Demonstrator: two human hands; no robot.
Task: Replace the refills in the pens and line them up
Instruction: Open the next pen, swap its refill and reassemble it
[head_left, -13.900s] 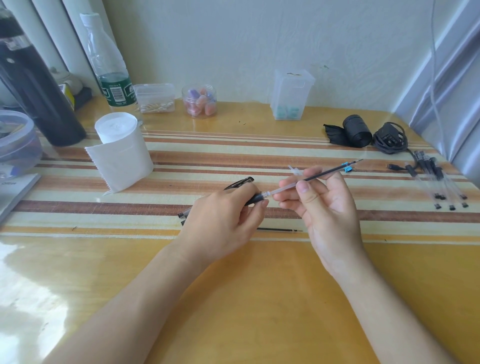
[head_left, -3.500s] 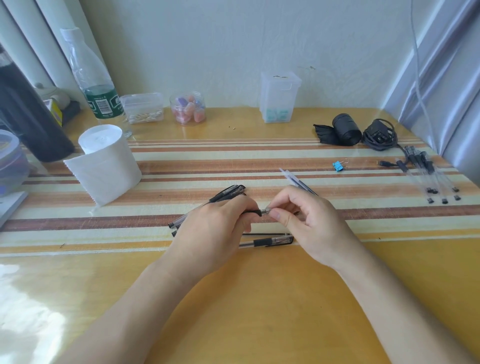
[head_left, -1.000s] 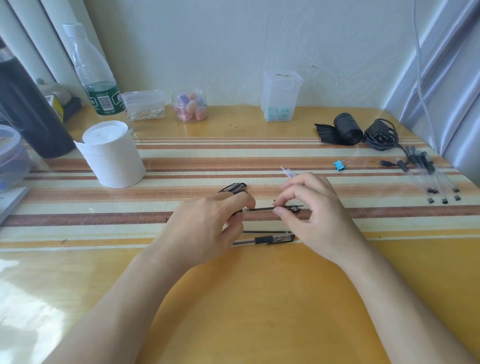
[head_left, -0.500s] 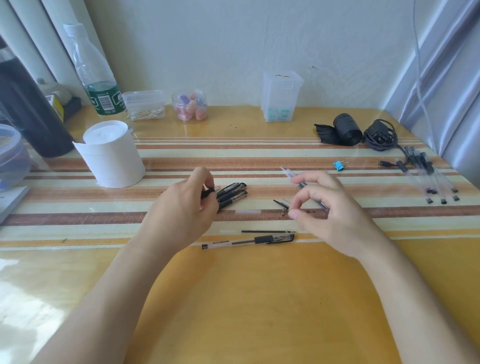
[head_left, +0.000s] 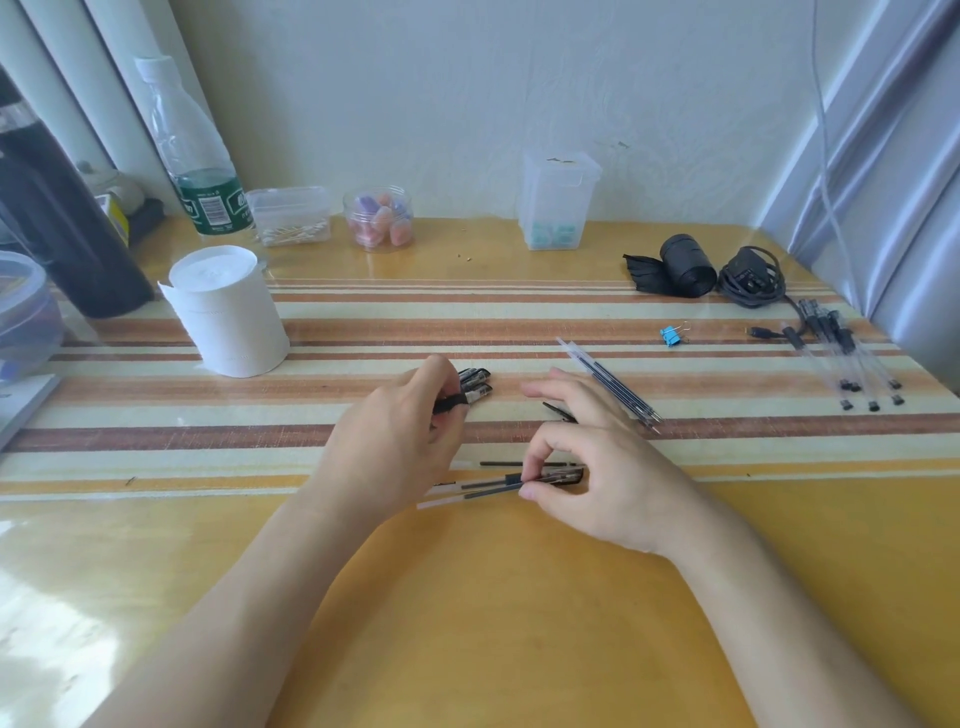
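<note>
My left hand (head_left: 395, 441) curls its fingers round the capped pens (head_left: 475, 387) lying side by side on the striped cloth. My right hand (head_left: 597, 467) pinches a clear-barrelled black-gripped pen (head_left: 488, 486) near the cloth's front edge, thumb and forefinger on its grip. A bare black refill (head_left: 511, 463) lies just behind that pen. A small black pen part (head_left: 558, 410) sits by my right fingers. Several new refills (head_left: 610, 382) lie in a diagonal bundle to the right. More clear pens (head_left: 852, 364) are lined up at the far right.
A white paper roll (head_left: 228, 312) stands at the left. A water bottle (head_left: 192, 156), small plastic boxes (head_left: 558, 202), a jar (head_left: 379, 218), a black roll (head_left: 680, 265) and a coiled cable (head_left: 750, 280) line the back. A blue binder clip (head_left: 672, 335) lies right of centre.
My right hand has come down from above the cloth onto the pen at the front edge and pinched it. My left hand stays on the capped pens.
</note>
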